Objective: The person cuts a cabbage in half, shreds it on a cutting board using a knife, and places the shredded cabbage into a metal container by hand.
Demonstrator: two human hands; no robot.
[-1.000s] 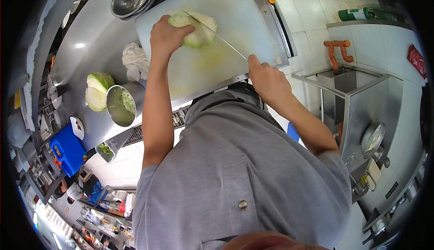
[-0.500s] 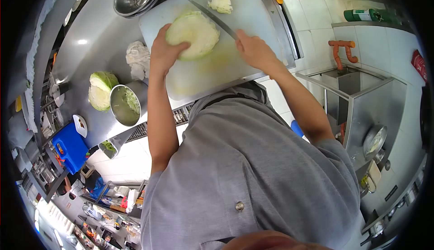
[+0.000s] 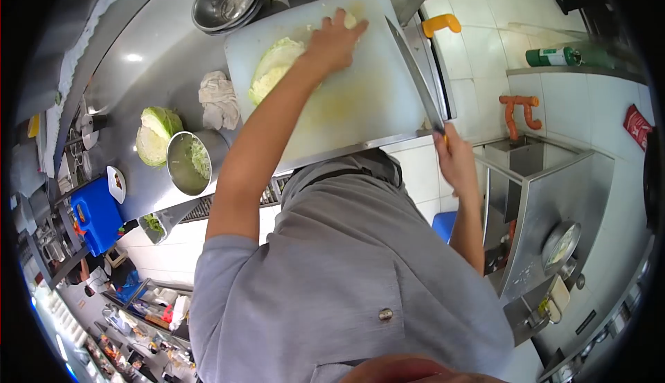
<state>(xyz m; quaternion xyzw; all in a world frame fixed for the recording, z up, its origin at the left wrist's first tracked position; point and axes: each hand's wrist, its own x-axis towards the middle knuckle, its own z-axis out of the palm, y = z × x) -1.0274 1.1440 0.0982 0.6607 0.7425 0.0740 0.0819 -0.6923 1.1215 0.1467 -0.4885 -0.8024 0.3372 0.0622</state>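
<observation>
My left hand [image 3: 336,42] reaches over the far part of the white cutting board [image 3: 367,106], fingers spread, over a small cut piece of cabbage [image 3: 350,20] that shows at its fingertips. Under and beside my left forearm lies the larger cut cabbage [image 3: 277,64]. My right hand [image 3: 454,158] is wrapped round the handle of a long knife [image 3: 419,75], whose blade points away along the board's right side. Whether the left fingers touch the small piece is hard to tell.
Left of the board are a crumpled cloth [image 3: 219,100], a half cabbage [image 3: 158,136] and a metal pot [image 3: 188,163] with shredded greens. Metal bowls [image 3: 227,2] stand beyond the board. A blue container [image 3: 95,213] is at the left, a metal sink [image 3: 519,154] at the right.
My left hand has let go of the large cabbage and reached forward and right to the small piece. My right hand has moved the knife right, off the cabbage, to the board's edge.
</observation>
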